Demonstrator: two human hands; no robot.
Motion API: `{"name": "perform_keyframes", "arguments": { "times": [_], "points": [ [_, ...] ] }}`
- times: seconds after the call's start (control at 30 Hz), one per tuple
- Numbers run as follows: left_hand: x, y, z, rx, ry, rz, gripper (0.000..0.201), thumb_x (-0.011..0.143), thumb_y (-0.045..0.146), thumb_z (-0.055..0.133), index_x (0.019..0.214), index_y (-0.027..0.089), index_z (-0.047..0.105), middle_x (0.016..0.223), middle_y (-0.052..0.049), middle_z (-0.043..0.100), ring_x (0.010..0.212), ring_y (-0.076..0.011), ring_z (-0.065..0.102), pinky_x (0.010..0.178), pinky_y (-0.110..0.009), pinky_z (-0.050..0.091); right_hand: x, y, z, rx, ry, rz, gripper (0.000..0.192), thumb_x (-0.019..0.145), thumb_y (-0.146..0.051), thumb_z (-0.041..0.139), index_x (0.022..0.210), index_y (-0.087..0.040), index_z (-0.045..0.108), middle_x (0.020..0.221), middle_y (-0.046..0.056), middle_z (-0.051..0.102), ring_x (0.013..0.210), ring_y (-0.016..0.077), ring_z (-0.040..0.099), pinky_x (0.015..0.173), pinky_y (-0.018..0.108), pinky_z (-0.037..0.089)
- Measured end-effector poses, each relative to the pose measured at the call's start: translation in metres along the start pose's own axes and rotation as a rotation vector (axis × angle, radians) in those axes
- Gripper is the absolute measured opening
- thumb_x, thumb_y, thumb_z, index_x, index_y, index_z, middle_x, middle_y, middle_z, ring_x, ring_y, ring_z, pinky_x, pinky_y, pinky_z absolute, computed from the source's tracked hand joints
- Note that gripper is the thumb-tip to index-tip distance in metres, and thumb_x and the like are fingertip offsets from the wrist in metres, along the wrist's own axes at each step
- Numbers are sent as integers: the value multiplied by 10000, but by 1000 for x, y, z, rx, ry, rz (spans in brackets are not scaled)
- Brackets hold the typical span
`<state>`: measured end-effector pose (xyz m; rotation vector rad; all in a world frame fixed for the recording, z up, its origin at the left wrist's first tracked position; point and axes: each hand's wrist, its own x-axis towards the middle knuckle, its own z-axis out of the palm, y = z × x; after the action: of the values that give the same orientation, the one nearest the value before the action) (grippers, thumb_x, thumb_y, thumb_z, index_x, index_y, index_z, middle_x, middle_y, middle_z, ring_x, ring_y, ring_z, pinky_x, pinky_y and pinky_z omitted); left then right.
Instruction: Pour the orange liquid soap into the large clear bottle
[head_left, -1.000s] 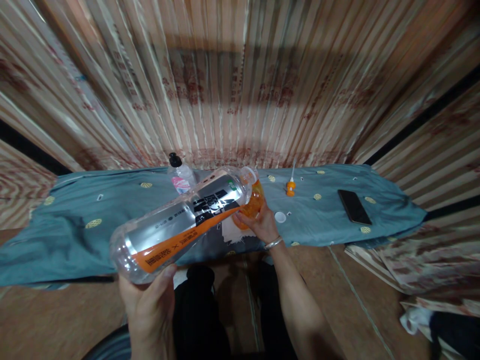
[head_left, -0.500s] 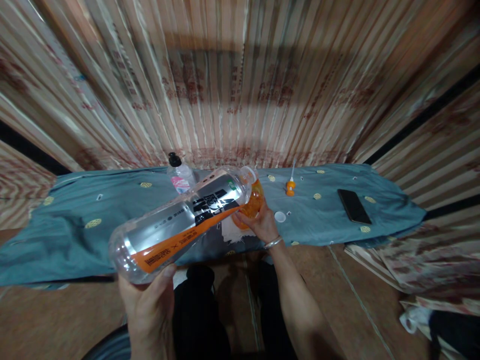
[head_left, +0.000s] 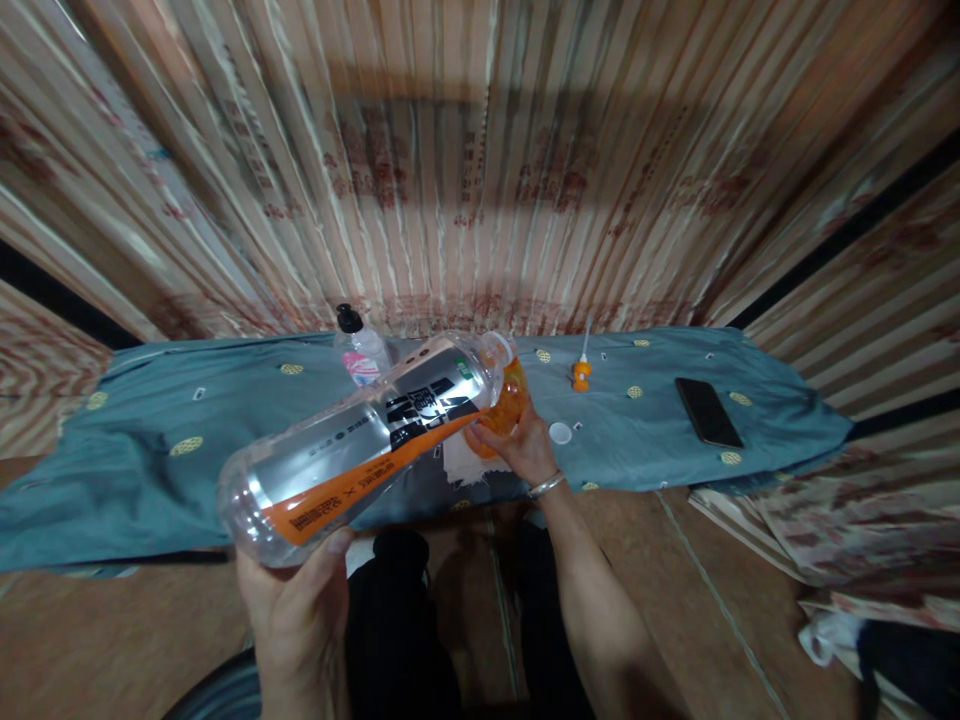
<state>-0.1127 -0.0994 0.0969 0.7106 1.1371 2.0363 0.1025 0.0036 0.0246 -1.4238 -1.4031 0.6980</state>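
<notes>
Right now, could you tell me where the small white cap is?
In the head view, the small white cap lies on the blue cloth, just right of the right hand, below the orange nozzle.

Both hands' fingers (head_left: pixel 491 436) curled, gripping

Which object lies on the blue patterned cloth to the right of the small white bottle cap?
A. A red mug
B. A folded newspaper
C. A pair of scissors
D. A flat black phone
D: a flat black phone lies on the blue patterned cloth, right of the small white bottle cap; no scissors, mug or newspaper shows there.
</notes>
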Motion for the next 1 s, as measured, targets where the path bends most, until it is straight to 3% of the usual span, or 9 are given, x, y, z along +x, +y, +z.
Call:
{"name": "perform_keyframes", "arguments": {
  "times": [0.6, 1.0],
  "points": [
    [-1, 0, 0, 6, -18, 0, 689, 429, 300, 992, 1072, 297, 746, 905, 21, 745, 1025, -238, 694, 923, -321, 558, 0, 3, 0, -20, 11, 3, 761, 666, -489, 837, 1309, -190, 558, 1057, 86, 775, 964, 323, 759, 861, 477, 620],
    [-2, 2, -2, 7, -17, -14, 688, 456, 273, 991, 1099, 293, 747, 960, 19, 742, 909, -202, 679, 932, -335, 548, 0, -1, -1, -31, 1, 28, 811, 658, -525, 829, 1331, -172, 545, 1082, 112, 774, 983, 335, 751, 873, 490, 610]
  ]
}}
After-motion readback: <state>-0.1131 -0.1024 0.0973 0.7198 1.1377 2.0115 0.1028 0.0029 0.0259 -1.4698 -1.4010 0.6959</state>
